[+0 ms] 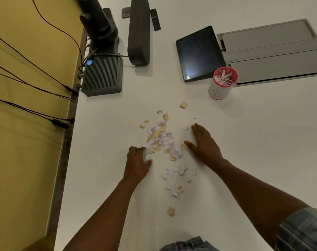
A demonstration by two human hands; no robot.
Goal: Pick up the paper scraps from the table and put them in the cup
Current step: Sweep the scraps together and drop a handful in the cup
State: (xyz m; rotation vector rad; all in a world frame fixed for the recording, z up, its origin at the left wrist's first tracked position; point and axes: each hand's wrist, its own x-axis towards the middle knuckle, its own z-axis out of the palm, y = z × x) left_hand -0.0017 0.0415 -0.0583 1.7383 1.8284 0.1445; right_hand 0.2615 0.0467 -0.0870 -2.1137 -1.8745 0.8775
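Several white and tan paper scraps (161, 138) lie scattered in the middle of the white table (262, 142). My left hand (137, 163) is at the pile's left edge, its fingers curled round a few white scraps. On the pile's right side my right hand (203, 142) lies flat on the table with straight fingers, its thumb touching a tan scrap. A white cup with a red rim (222, 84) stands upright at the back right, apart from both hands, with scraps inside. More scraps (175, 192) trail toward me between my forearms.
A dark tablet (197, 53) stands just behind the cup, beside a grey floor-box lid (273, 51). A ribbed black box (103, 75), a camera (99, 20) and a speaker bar (138, 31) crowd the back left. Cables (36, 77) hang off the table's left edge.
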